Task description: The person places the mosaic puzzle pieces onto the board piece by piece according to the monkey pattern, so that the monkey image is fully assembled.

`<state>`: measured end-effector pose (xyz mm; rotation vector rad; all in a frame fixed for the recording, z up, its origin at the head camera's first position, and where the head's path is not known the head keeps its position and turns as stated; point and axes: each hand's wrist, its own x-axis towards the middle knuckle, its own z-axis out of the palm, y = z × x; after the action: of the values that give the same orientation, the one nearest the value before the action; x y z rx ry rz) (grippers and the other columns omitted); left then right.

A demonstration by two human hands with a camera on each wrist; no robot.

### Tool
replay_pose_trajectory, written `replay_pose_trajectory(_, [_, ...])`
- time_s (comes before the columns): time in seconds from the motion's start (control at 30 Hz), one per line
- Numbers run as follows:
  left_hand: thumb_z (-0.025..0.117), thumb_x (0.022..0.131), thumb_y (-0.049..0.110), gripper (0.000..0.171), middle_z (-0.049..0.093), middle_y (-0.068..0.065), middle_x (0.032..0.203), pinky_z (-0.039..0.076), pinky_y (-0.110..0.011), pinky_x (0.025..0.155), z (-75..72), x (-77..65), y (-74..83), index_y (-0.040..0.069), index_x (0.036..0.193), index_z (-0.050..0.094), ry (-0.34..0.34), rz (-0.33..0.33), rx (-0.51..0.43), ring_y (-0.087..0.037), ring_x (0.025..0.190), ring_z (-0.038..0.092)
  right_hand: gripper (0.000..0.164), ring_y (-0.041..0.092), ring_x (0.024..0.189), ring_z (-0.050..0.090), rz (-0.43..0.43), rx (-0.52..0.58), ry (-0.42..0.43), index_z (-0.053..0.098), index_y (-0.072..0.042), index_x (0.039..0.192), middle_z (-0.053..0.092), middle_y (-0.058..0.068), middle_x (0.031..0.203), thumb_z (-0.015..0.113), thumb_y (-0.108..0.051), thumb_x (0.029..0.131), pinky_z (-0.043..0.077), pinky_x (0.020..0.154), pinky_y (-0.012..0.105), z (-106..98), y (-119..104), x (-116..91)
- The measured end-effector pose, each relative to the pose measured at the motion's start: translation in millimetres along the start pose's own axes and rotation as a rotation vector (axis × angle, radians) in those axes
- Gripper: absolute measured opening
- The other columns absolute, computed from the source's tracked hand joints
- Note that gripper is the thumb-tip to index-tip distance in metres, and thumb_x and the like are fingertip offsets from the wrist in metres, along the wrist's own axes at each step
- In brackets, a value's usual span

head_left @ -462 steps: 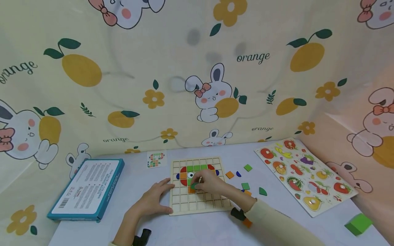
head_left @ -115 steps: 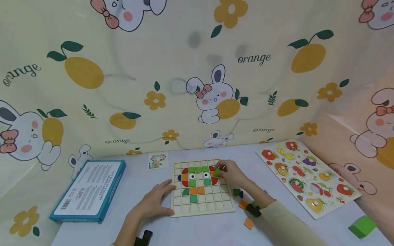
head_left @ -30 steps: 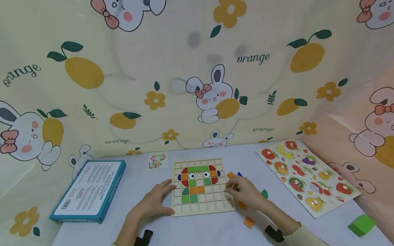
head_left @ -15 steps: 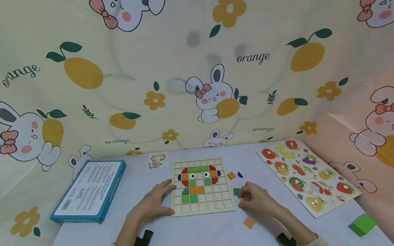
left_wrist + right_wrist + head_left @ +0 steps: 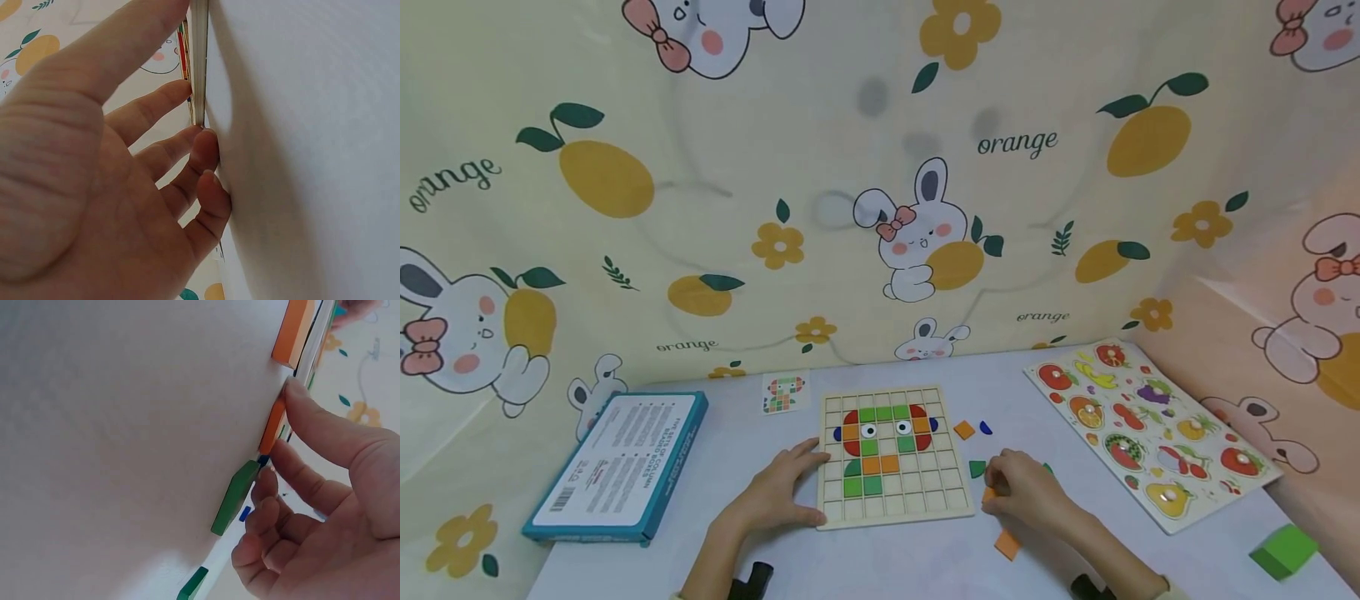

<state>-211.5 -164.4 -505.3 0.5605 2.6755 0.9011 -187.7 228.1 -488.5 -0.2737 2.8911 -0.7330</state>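
Note:
A wooden grid board (image 5: 921, 500) holds a face-like pattern of red, green, orange and blue tiles. Along its left side and lower left corner, the fingers and thumb of my left hand (image 5: 772, 490) rest extended against the edge, as the left wrist view (image 5: 125, 181) confirms. To the right of the board, my right hand (image 5: 1033, 487) pinches an orange tile (image 5: 272, 428) at table level between thumb and index finger. Around that hand lie another orange tile (image 5: 1007, 544), a green tile (image 5: 977, 469) and a second green piece (image 5: 1048, 468), partly hidden.
An orange square (image 5: 964, 429) and a blue half-circle (image 5: 986, 427) lie beyond the right hand. A small pattern card (image 5: 785, 392) sits behind the board. At left is a blue box (image 5: 613, 462); at right, a fruit puzzle board (image 5: 1150, 433) and a green block (image 5: 1283, 551).
More green tiles and a second orange square are now on the board. My right hand has moved right, off the board, down to the orange tile. The left hand stays at the edge.

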Motion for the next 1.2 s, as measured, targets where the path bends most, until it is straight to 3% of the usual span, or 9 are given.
replay_pose_trajectory(0.1, [0.09, 0.066, 0.048, 0.091, 0.033, -0.012, 0.159, 0.034, -0.066, 0.107, -0.1, -0.2, 0.8, 0.018, 0.143, 0.054, -0.001, -0.001, 0.001, -0.041, 0.143, 0.031, 0.033, 0.014, 0.075, 0.045, -0.01, 0.019, -0.009, 0.061, -0.016, 0.077, 0.049, -0.005, 0.076, 0.092, -0.013, 0.067, 0.039, 0.065, 0.027, 0, -1, 0])
replay_pose_trajectory(0.23, [0.091, 0.065, 0.047, 0.091, 0.033, -0.012, 0.159, 0.034, -0.066, 0.107, 0.0, 0.0, 1.2, 0.018, 0.143, 0.054, -0.002, 0.002, -0.001, -0.043, 0.143, 0.031, 0.03, 0.014, 0.072, 0.047, -0.09, 0.091, -0.034, 0.059, -0.016, 0.077, 0.053, -0.007, 0.075, 0.086, -0.004, 0.073, 0.041, 0.062, 0.025, -2, -3, -1])
replay_pose_trajectory(0.4, [0.091, 0.065, 0.046, 0.091, 0.033, -0.012, 0.159, 0.034, -0.067, 0.107, 0.2, 0.1, 2.0, 0.017, 0.143, 0.054, -0.005, 0.003, -0.004, -0.043, 0.143, 0.031, 0.014, 0.013, 0.077, 0.055, -0.186, 0.222, -0.061, 0.068, -0.011, 0.087, 0.065, -0.007, 0.084, 0.075, 0.001, 0.084, 0.049, 0.067, 0.023, -3, -11, 8])
replay_pose_trajectory(0.57, [0.092, 0.065, 0.044, 0.091, 0.033, -0.012, 0.159, 0.033, -0.067, 0.107, -0.7, -0.1, 3.3, 0.017, 0.143, 0.054, -0.001, -0.006, -0.013, -0.043, 0.143, 0.03, 0.014, 0.014, 0.084, 0.058, -0.27, 0.311, -0.085, 0.073, -0.005, 0.102, 0.069, -0.002, 0.098, 0.068, 0.002, 0.09, 0.053, 0.073, 0.023, 5, -38, 25])
replay_pose_trajectory(0.8, [0.092, 0.065, 0.045, 0.09, 0.032, -0.01, 0.16, 0.033, -0.067, 0.107, -0.8, 0.7, 1.6, 0.019, 0.143, 0.054, -0.012, -0.021, -0.014, -0.042, 0.144, 0.03, 0.012, 0.008, 0.074, 0.053, -0.384, 0.292, -0.156, 0.071, -0.005, 0.097, 0.063, -0.004, 0.083, 0.07, 0.003, 0.088, 0.049, 0.066, 0.022, 23, -76, 45])
replay_pose_trajectory(1.2, [0.091, 0.065, 0.046, 0.09, 0.032, -0.011, 0.16, 0.033, -0.067, 0.107, 0.1, 1.9, 0.5, 0.019, 0.143, 0.054, -0.014, -0.024, -0.009, -0.042, 0.144, 0.029, 0.011, 0.01, 0.071, 0.052, -0.333, 0.229, -0.162, 0.07, -0.008, 0.082, 0.06, -0.006, 0.074, 0.072, 0.001, 0.088, 0.048, 0.063, 0.021, 35, -100, 59])
